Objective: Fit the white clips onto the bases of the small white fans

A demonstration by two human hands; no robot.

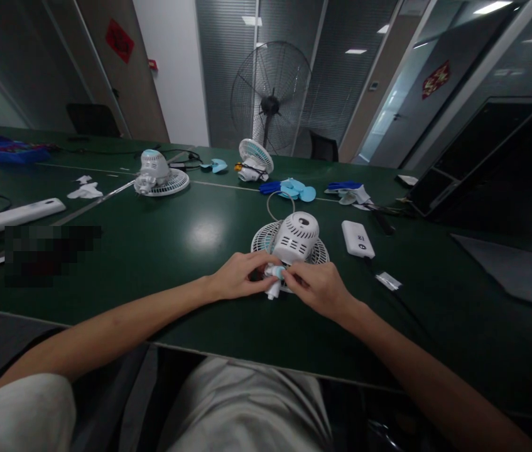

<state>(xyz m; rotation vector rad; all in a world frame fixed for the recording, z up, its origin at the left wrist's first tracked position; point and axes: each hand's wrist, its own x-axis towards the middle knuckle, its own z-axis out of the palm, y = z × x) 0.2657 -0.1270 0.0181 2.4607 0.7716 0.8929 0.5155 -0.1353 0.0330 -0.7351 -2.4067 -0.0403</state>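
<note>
A small white fan (295, 237) lies face down on the dark green table (176, 251), its round grille flat and its motor housing pointing up. Both hands meet at its near side. My left hand (242, 276) is closed, fingers pinching the fan's white neck piece with a light blue part (276, 276). My right hand (317, 285) is closed too, fingertips gripping the same piece from the right.
A white power bank (358, 238) lies right of the fan, a small silver packet (389, 280) nearer the edge. Two more small fans (156, 174) (255, 160), blue blades (294, 188) and a white remote-like bar (23, 213) lie farther back. A large floor fan (270, 94) stands behind.
</note>
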